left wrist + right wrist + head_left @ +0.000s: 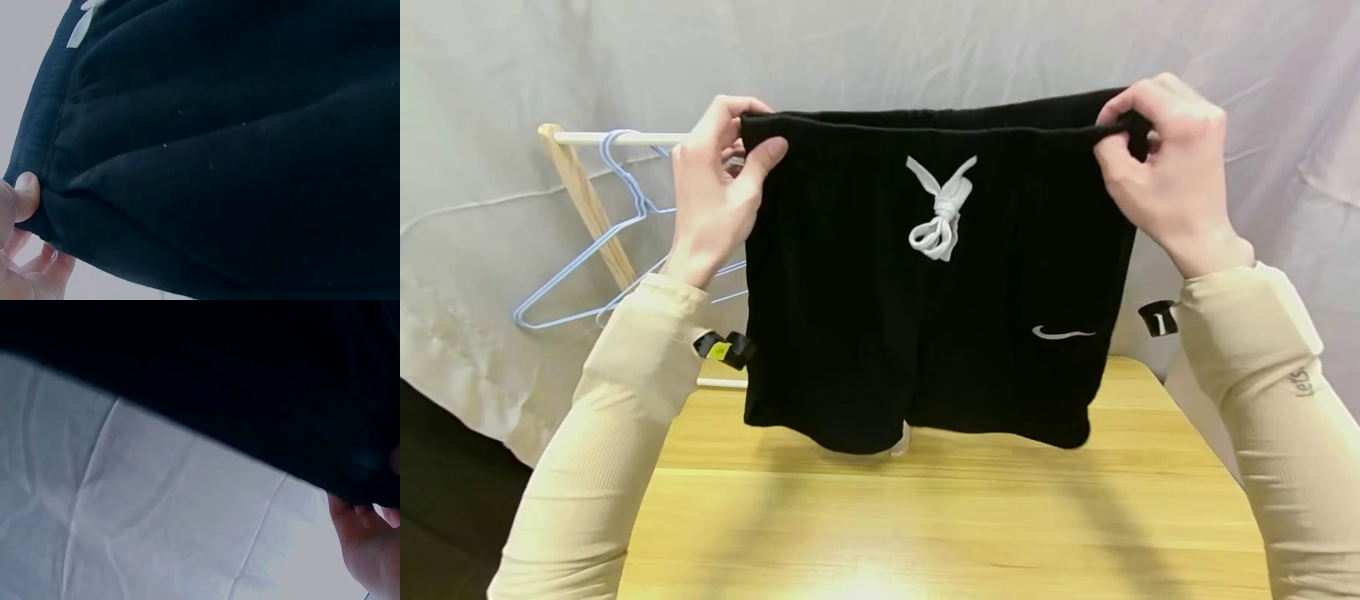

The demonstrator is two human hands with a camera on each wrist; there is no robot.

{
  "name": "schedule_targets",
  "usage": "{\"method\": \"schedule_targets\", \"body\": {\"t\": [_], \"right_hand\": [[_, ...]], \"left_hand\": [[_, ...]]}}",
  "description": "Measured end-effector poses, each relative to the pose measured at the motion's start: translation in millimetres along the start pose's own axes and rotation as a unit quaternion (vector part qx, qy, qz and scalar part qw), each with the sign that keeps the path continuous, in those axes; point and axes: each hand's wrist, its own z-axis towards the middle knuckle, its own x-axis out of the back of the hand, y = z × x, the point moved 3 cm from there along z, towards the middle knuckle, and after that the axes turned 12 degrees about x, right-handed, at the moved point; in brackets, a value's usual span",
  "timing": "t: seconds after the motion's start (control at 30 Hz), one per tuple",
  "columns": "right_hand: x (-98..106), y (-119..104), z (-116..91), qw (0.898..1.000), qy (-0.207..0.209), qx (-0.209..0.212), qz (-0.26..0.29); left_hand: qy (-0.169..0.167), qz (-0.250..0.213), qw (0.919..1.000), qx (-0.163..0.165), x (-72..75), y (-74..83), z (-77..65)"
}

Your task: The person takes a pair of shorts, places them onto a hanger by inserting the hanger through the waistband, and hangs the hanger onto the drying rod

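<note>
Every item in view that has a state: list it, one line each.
Black shorts: held up, unfolded, front toward the head camera
Waistband: spread between the hands, open at the top
White drawstring: tied
Left hand: pinches one waistband end
Right hand: pinches the other
Blue hangers: hanging on the rail

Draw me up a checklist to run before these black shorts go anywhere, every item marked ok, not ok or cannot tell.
1. Left hand grips one end of the waistband: ok.
2. Right hand pinches the opposite end: ok.
3. Black shorts front in view: ok, the white swoosh shows.
4. White drawstring tied up: ok, knotted with its ends short.
5. Hem off the table: cannot tell from this angle.
6. Blue hangers all bare: cannot tell, the shorts and left arm hide part of them.
</note>
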Motion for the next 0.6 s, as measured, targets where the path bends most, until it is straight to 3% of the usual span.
{"method": "schedule_targets", "body": {"t": [0.1, 0.27, 0.47, 0.6], "right_hand": [[-2, -1, -12, 0.999, -0.038, -0.001, 0.011], [-11, -2, -51, 0.995, -0.098, -0.016, 0.034], [-31, 2, -108, 0.984, -0.153, -0.04, 0.079], [-40, 4, -138, 0.98, -0.167, -0.067, 0.09]], "left_hand": [[-0.024, 0.013, 0.9996, -0.009, 0.5, -9.5, -8.8], [-0.098, 0.046, 0.9938, -0.026, -6.9, -42.9, -38.8], [-0.167, 0.064, 0.9839, 0.004, -12.7, -81.8, -76.0], [-0.178, 0.081, 0.9802, 0.029, -13.0, -99.6, -91.3]]}}
